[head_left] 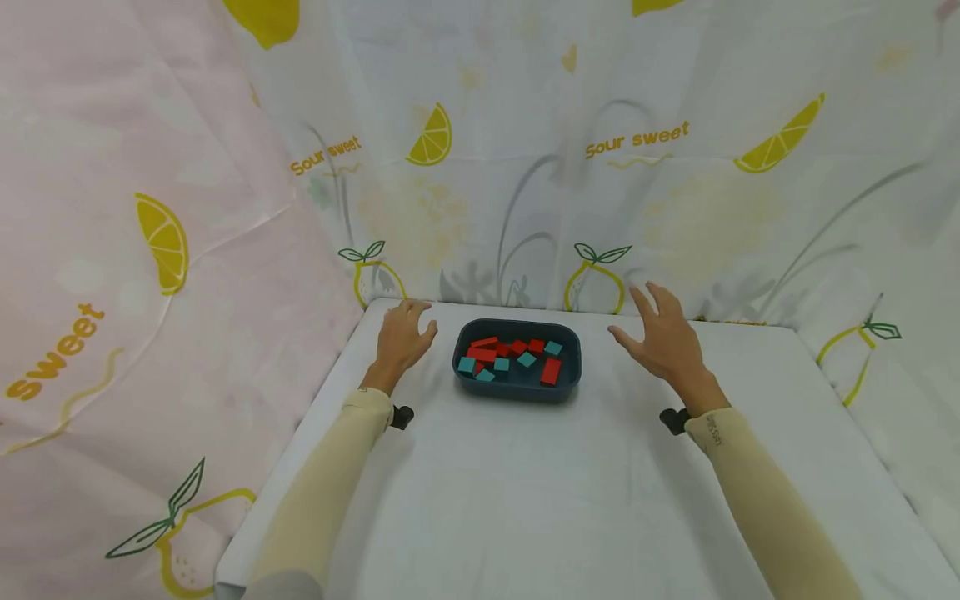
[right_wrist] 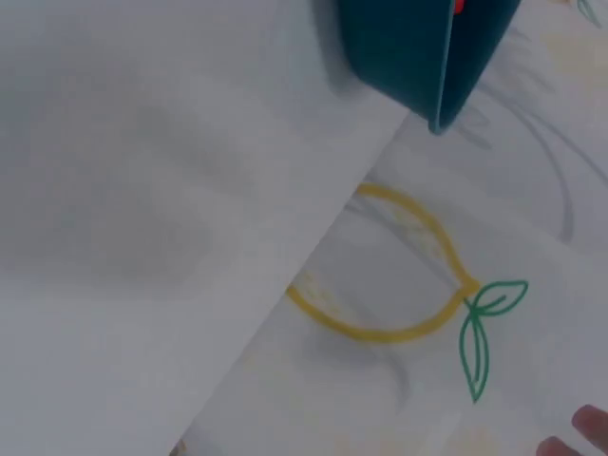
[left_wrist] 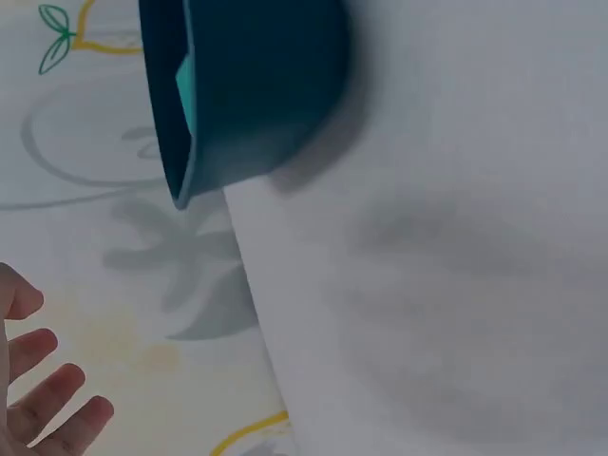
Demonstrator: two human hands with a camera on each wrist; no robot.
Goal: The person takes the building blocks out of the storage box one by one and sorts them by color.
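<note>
A dark blue bin [head_left: 517,392] with rounded corners stands toward the back of the white table, holding several red blocks [head_left: 551,372] and several teal blocks [head_left: 527,360]. To its left, my left hand [head_left: 403,340] is held apart from the bin with fingers loosely bent and nothing in them. My right hand [head_left: 662,335] hovers on the other side, its thumb and fingers spread and likewise holding nothing. The left wrist view catches the fingers [left_wrist: 59,394] at its lower left and the bin's outer wall [left_wrist: 266,85] above. Only fingertips [right_wrist: 591,424] show in the right wrist view.
White cloth covers the table [head_left: 525,500], whose back edge meets a curtain [head_left: 480,192] printed with lemons and words. A pinkish stretch of curtain [head_left: 112,250] hangs along the left side. Dark wrist-worn devices [head_left: 402,417] sit at both cuffs.
</note>
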